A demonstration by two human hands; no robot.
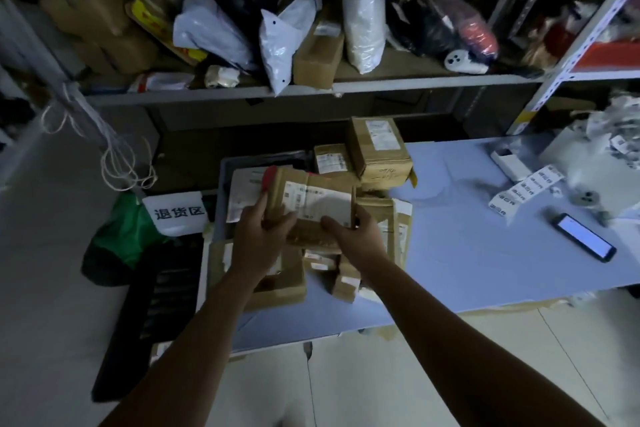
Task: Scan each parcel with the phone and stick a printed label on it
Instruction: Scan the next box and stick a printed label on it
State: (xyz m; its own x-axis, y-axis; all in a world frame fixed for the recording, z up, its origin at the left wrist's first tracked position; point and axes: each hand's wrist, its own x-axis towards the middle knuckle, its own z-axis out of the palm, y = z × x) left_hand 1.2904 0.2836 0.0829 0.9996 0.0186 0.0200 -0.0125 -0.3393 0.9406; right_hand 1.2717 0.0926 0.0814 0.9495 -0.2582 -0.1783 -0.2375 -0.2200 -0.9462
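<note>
Both hands hold a flat brown cardboard parcel [304, 198] with a white shipping label and red tape at its left corner, above a pile of parcels [377, 149] on the left part of the blue table [467, 253]. My left hand [259, 232] grips its left edge. My right hand [356, 236] grips its lower right edge, thumb on the label. The phone [585, 236] lies screen up and lit at the right of the table. A strip of printed labels [526, 191] trails across the table behind the phone.
A metal shelf [311, 90] behind the table carries bags and boxes. A green bag [121, 229] and a white sign with characters [178, 211] sit left of the table. A heap of paper scraps [616, 128] and a white printer body [585, 163] stand at far right.
</note>
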